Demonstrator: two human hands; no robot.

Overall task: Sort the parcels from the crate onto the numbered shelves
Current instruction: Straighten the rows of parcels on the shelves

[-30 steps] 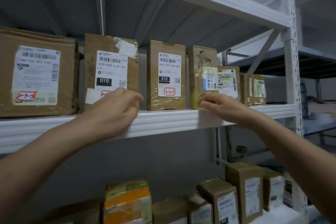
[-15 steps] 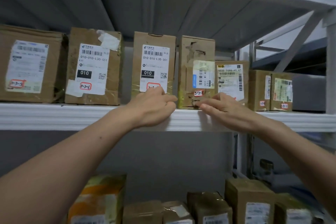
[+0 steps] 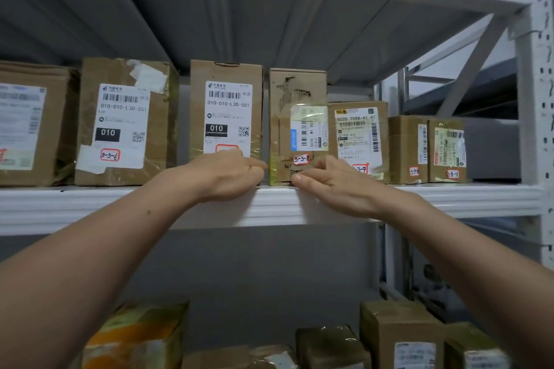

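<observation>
You're squaring up the row, I'd judge. The parcel marked 3-3-8 (image 3: 296, 129) stands at the shelf's (image 3: 90, 204) front edge. Your right hand (image 3: 335, 186) touches its lower front with loosely bent fingers. Your left hand (image 3: 227, 174) is curled against the 010 parcel (image 3: 226, 105); I cannot tell whether it grips. Next, nudge both flush.

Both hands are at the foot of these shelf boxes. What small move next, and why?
Probably nudge the 3-3-8 box left with the right hand: its fingers touch that box's foot, and a gap separates it from the 010 box behind the left hand.
</observation>
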